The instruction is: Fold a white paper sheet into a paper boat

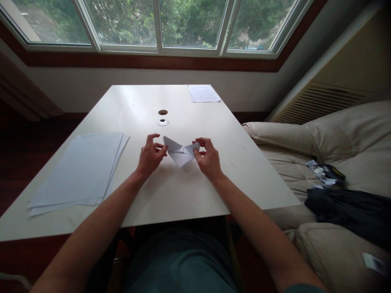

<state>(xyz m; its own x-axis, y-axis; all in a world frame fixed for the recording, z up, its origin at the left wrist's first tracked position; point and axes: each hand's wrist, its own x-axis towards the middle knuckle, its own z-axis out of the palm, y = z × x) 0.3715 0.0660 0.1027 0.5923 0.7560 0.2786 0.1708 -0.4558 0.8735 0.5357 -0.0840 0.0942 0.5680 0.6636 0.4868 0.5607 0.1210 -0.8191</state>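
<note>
head camera looks down at folded paper [181, 151]

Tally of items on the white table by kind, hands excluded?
Folded paper: 1
Loose paper piles: 2
Cable grommets: 2
Total: 5

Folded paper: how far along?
Done: the paper is creased into a pointed shape. In hand: left hand and right hand pinch its two raised corners. Remaining: the stack of flat white sheets and a loose sheet on the white table, apparently unfolded.
</note>
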